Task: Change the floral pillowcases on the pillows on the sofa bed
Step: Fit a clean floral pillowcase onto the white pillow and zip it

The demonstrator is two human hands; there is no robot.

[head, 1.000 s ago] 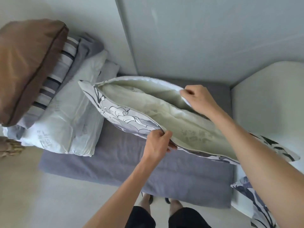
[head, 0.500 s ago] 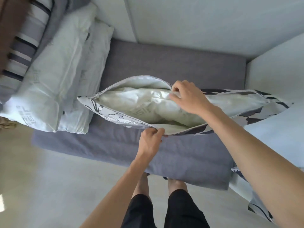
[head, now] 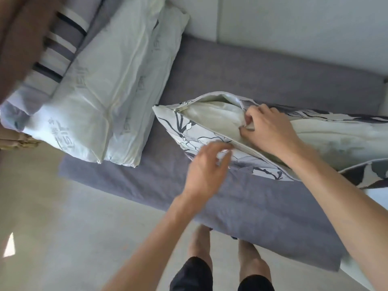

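Left hand (head: 206, 164) has let go, fingers spread; right hand (head: 270, 131) pinches the soft, light pillow (head: 212, 116) inside its limp pillowcase (head: 201, 135) — hold the zip edge.

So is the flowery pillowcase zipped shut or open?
Open. The floral pillowcase gapes along its long edge, the pale pillow inside shows through, and the right hand reaches into the gap.

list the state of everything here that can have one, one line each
floral pillowcase: zip edge open, still around its pillow, lying on the sofa bed
inner pillow: partly exposed in the opening
right hand: inside the opening, pinching the inner pillow
left hand: open, blurred, at the pillowcase's near edge
bare pillows: uncovered, stacked at the left end
sofa bed: grey cover on, wrinkled
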